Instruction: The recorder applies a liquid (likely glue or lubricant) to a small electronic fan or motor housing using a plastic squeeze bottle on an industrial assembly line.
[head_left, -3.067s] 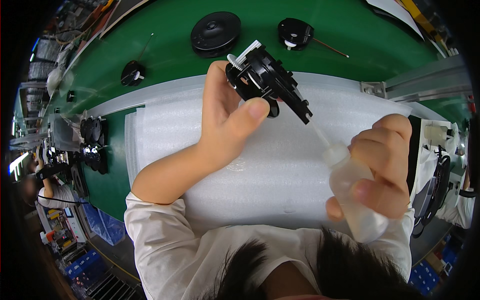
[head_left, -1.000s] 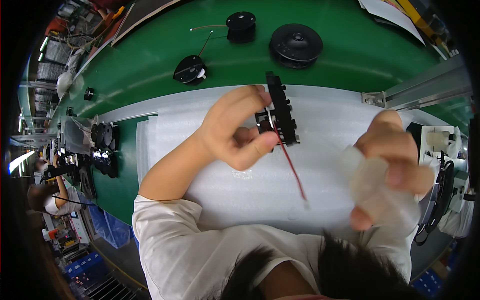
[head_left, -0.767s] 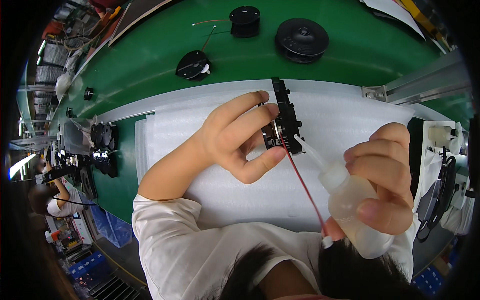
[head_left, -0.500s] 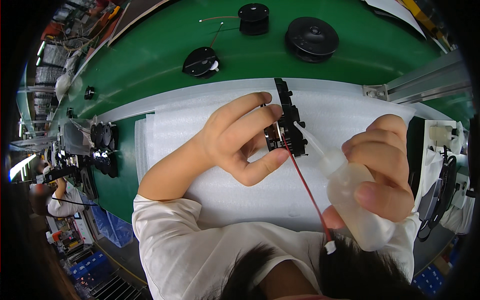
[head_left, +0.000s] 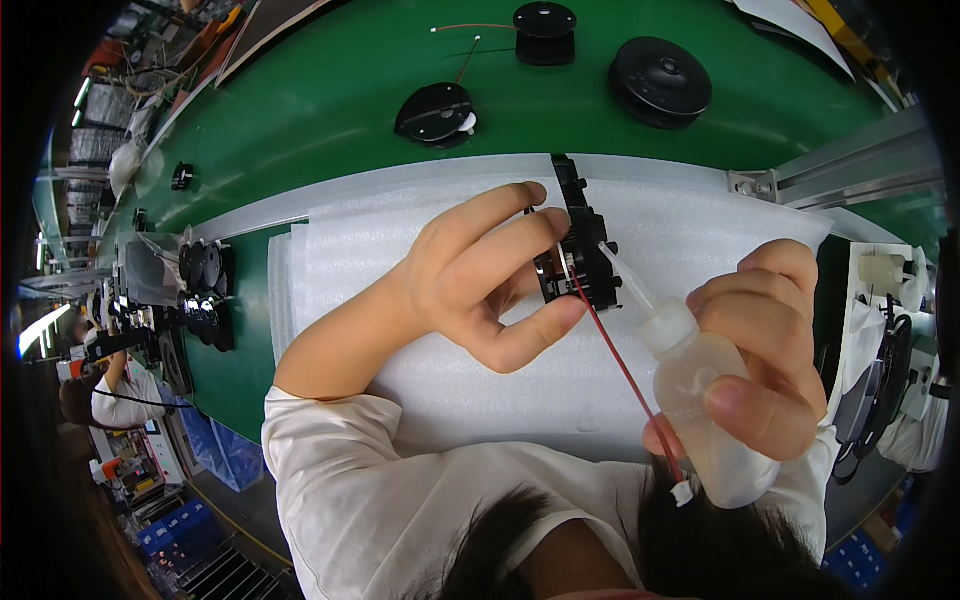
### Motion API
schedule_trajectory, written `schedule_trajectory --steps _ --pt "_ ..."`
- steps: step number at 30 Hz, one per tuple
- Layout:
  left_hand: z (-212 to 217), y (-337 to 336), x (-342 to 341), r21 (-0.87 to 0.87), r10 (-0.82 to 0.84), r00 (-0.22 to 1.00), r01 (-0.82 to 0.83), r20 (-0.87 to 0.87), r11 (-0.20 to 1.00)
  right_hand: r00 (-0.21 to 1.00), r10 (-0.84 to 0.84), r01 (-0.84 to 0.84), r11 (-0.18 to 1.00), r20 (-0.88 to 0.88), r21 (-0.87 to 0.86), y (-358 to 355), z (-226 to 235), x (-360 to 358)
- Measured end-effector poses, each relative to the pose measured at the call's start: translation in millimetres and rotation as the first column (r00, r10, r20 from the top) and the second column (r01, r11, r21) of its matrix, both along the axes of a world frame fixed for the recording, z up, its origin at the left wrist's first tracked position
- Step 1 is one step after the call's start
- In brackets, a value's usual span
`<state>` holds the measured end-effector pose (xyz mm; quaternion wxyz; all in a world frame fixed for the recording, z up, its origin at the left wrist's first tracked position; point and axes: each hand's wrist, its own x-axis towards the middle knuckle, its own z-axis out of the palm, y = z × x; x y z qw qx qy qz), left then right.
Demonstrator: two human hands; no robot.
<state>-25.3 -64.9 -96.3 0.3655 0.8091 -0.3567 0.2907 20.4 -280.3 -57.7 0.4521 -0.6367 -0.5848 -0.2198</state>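
Observation:
My left hand [head_left: 485, 270] grips a black plastic motor assembly [head_left: 592, 262], held on edge with its thin plate upright. From it a red wire lead [head_left: 628, 375] hangs down toward me, ending in a small white connector [head_left: 682, 493]. My right hand [head_left: 765, 350] is wrapped round a translucent squeeze bottle [head_left: 705, 400], tilted with its base toward me. The bottle's narrow nozzle [head_left: 628, 275] points up and left, its tip at the right face of the assembly. Whether any liquid comes out is too small to tell.
White foam sheeting [head_left: 370, 250] covers the work surface under my hands. Beyond it, a green conveyor belt [head_left: 300, 130] carries several black round parts, among them a domed one [head_left: 660, 82]. A metal frame bar [head_left: 850, 170] stands at right. Another person [head_left: 125, 390] works at far left.
The black parts on the green belt have shifted right. The nozzle tip and the assembly have moved slightly right, and the hanging connector has swung a little to the right.

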Motion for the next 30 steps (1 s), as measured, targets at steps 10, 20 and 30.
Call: schedule_trajectory --steps 10,20,30 --pt "-0.3 -3.6 -6.1 -0.126 0.105 0.989 -0.119 -0.108 0.985 0.998 0.036 -0.038 0.999 0.043 0.030 1.2 -5.3 -1.1" --pt "-16.5 1.3 3.3 -0.293 0.095 0.970 -0.160 -0.224 0.943 0.998 0.019 -0.021 0.999 0.061 0.032 1.3 -5.8 -3.4" --pt "-12.8 3.1 -0.2 -0.120 0.148 0.987 -0.155 -0.068 0.981 0.991 0.032 -0.036 0.999 0.127 0.028 1.8 -7.7 0.7"
